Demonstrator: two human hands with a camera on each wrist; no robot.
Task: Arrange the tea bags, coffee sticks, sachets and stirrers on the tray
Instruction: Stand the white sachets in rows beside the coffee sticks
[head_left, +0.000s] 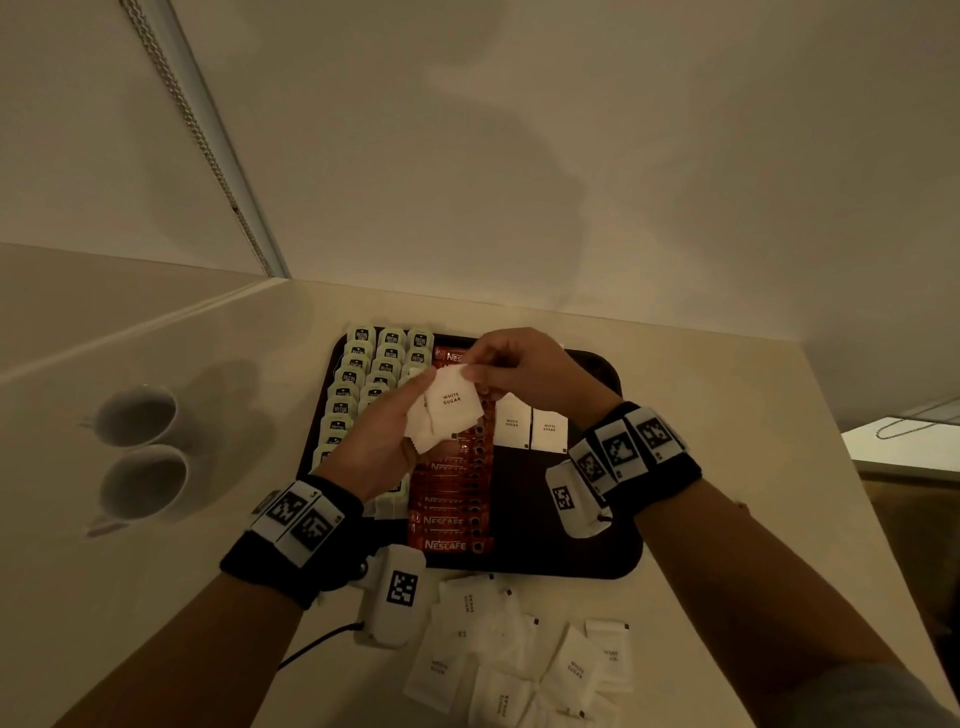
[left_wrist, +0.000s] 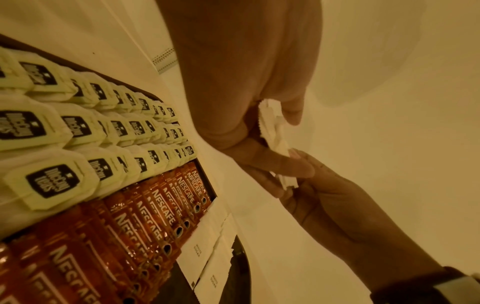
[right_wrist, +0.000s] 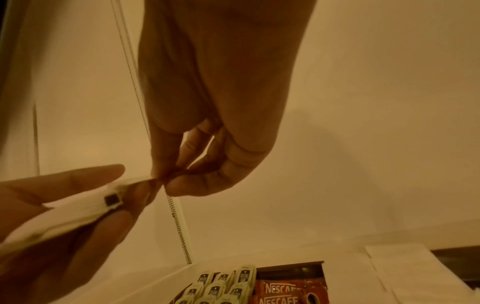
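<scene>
A dark tray (head_left: 597, 561) lies on the counter, filled at the left with rows of tea bags (head_left: 358, 364) and down the middle with red coffee sticks (head_left: 449, 519). Two white sugar sachets (head_left: 530, 423) lie on it at the right. Above the tray my left hand (head_left: 395, 415) holds a small stack of white sugar sachets (head_left: 444, 410), (left_wrist: 272, 127), (right_wrist: 78, 214). My right hand (head_left: 498, 364) pinches the top sachet's far corner with thumb and fingertips (right_wrist: 166, 179). No stirrers are in view.
Several loose white sugar sachets (head_left: 524, 654) lie on the counter in front of the tray. Two white cups (head_left: 137, 452) stand at the left. A wall rises right behind the tray, and the counter's edge runs at the right.
</scene>
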